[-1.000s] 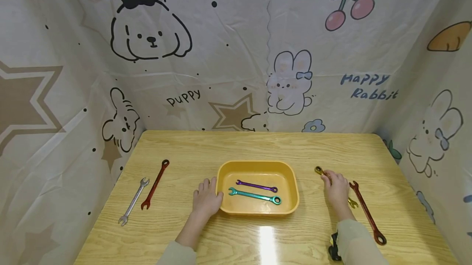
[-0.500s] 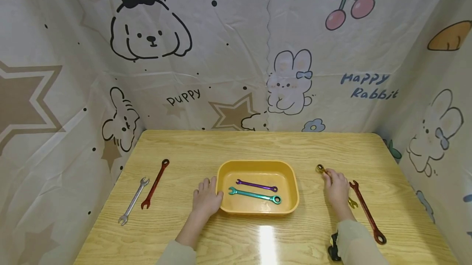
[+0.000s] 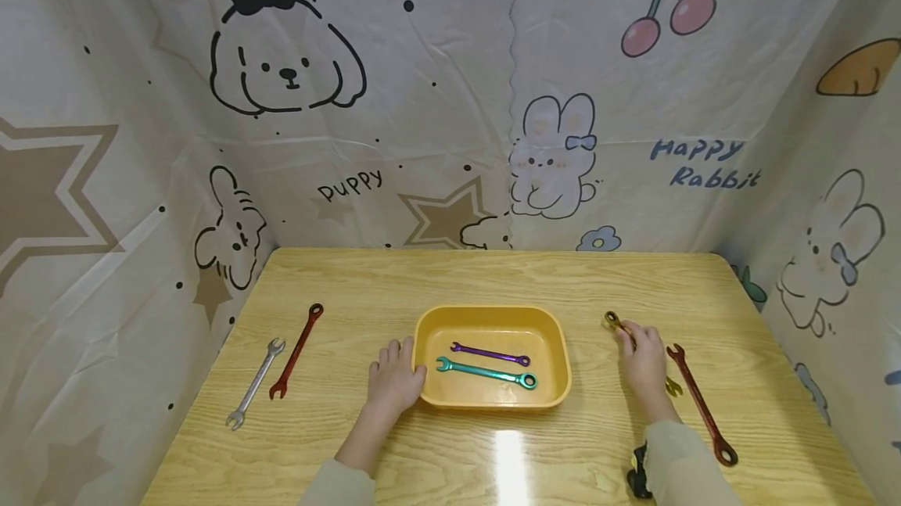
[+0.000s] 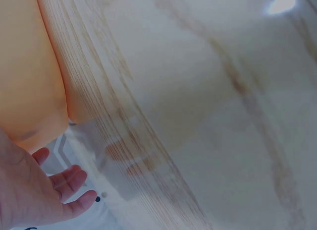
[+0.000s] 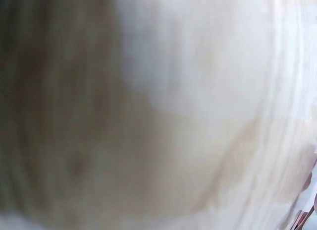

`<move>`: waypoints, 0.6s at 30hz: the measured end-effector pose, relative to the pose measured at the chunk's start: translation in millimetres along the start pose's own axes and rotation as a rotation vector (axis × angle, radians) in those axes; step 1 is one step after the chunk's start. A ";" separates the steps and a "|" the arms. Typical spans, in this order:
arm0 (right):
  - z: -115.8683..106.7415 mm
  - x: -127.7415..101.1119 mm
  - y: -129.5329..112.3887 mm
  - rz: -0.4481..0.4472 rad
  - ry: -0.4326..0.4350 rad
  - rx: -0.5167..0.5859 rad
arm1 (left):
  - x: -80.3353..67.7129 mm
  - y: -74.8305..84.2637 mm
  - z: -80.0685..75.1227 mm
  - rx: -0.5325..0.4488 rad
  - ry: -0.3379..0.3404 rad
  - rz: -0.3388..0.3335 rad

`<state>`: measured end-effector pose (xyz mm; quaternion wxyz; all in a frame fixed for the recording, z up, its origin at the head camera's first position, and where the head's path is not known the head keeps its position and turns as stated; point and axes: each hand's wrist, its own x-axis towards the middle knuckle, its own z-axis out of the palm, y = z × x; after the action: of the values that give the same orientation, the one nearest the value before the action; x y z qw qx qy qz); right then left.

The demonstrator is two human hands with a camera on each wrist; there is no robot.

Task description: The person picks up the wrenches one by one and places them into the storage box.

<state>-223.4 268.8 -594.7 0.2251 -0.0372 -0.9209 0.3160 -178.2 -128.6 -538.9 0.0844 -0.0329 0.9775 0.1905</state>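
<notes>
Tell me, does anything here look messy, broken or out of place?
Nothing stands out. Two wrenches lie neatly in the yellow tray; others lie flat on the table. The right hand covers a gold wrench.

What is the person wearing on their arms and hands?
Both hands are bare: no gloves or rings show on the left hand or the right hand. Each forearm is covered by a pale, beige-grey long sleeve. A small black device, probably the wrist camera's mount, sits at the right sleeve's cuff.
</notes>
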 end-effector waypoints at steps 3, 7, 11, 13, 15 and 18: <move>0.2 0.3 -1.8 -0.028 0.027 0.001 | -0.1 0.2 -0.4 -0.002 0.002 0.001; 1.2 2.3 -3.9 -0.096 0.074 0.004 | -1.0 0.6 -1.3 -0.005 0.006 0.006; 2.2 5.4 -6.7 -0.139 0.110 0.011 | -1.0 0.9 -1.7 -0.008 0.009 0.009; 2.1 7.0 -8.8 -0.145 0.117 0.010 | -0.9 0.9 -1.7 -0.009 0.010 0.009; 1.7 8.4 -11.2 -0.150 0.122 0.008 | -0.8 0.9 -1.7 -0.009 0.009 0.009; 1.3 10.8 -14.6 -0.154 0.130 0.010 | -0.8 0.7 -1.7 -0.009 0.009 0.009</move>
<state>-232.6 258.7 -582.7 0.3080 0.0144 -0.9030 0.2993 -177.8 -128.5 -537.0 0.0788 -0.0295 0.9771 0.1952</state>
